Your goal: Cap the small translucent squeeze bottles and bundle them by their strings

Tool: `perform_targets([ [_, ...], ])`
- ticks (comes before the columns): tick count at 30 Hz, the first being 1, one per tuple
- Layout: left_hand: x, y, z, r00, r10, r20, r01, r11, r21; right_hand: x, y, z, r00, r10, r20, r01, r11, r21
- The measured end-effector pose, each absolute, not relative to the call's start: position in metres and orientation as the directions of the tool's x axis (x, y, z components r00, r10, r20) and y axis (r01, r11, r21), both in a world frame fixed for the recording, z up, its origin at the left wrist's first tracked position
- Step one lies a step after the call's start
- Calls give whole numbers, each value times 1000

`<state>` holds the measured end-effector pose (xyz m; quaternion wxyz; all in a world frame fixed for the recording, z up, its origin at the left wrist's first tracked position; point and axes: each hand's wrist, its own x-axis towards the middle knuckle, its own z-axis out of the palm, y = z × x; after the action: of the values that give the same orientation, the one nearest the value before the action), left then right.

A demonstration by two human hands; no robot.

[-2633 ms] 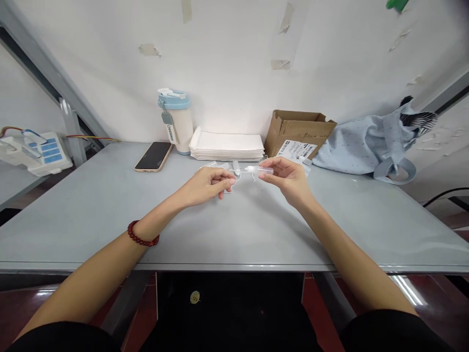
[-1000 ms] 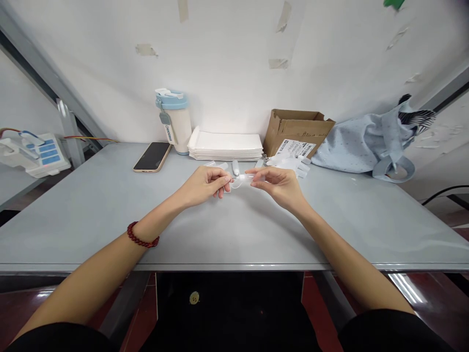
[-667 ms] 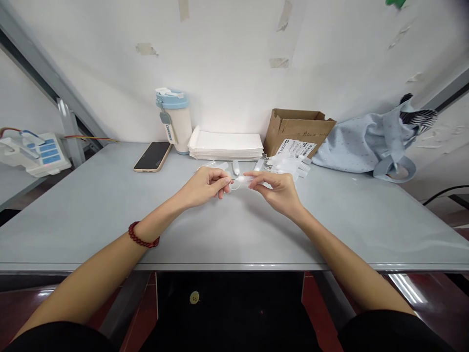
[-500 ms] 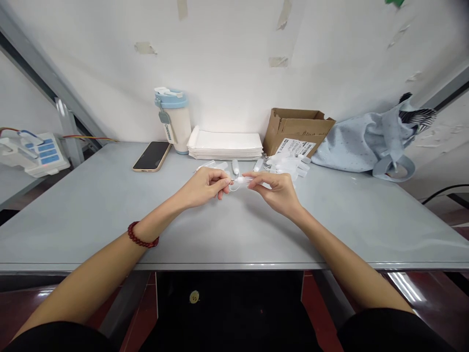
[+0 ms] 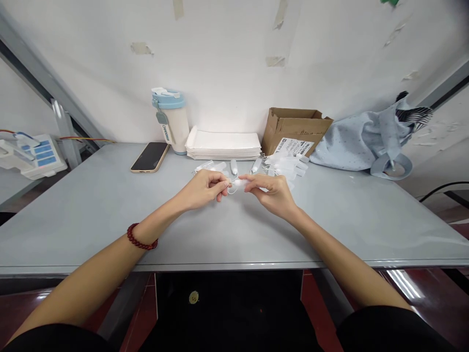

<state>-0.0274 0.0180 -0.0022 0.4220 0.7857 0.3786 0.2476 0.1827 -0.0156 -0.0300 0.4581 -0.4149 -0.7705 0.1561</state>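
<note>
My left hand [image 5: 202, 188] and my right hand [image 5: 271, 192] meet above the middle of the grey table [image 5: 110, 210]. Both pinch a small clear plastic piece [image 5: 236, 183] with a thin white loop hanging from it. The left fingers are curled round its left end, the right fingertips grip its right end. A red bead bracelet [image 5: 141, 239] sits on my left wrist. Just behind the hands lies a heap of similar clear plastic pieces [image 5: 286, 165], with a few more loose ones [image 5: 214, 166] to the left.
At the back stand a white and blue tumbler [image 5: 171, 120], a stack of white sheets [image 5: 223, 144] and an open cardboard box [image 5: 295, 131]. A phone [image 5: 149, 157] lies face up at the left. A light blue cloth bag [image 5: 362, 139] slumps at the right.
My right hand has come left and closer to my left hand, so the clear piece it held apart now meets the left fingers. The camera has shifted slightly.
</note>
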Motion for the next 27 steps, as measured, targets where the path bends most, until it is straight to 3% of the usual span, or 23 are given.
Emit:
perform_targets([
  [11, -30, 21, -1, 573, 812, 114, 362, -375, 853, 182, -16, -26, -255, 783, 567, 482, 611, -628],
  [15, -33, 22, 2, 544, 824, 155, 341, -387, 857, 183, -15, -23, -217, 824, 523, 358, 566, -742],
  [19, -33, 22, 3, 524, 832, 184, 344, -404, 847, 184, -13, -22, -201, 908, 367, 295, 413, -861],
  [22, -33, 22, 2, 524, 828, 200, 344, -421, 839, 186, -12, -21, -176, 933, 313, 276, 352, -894],
  [27, -36, 25, 1, 490, 851, 191, 376, -403, 834, 188, -11, -20, -110, 935, 336, 241, 353, -904],
])
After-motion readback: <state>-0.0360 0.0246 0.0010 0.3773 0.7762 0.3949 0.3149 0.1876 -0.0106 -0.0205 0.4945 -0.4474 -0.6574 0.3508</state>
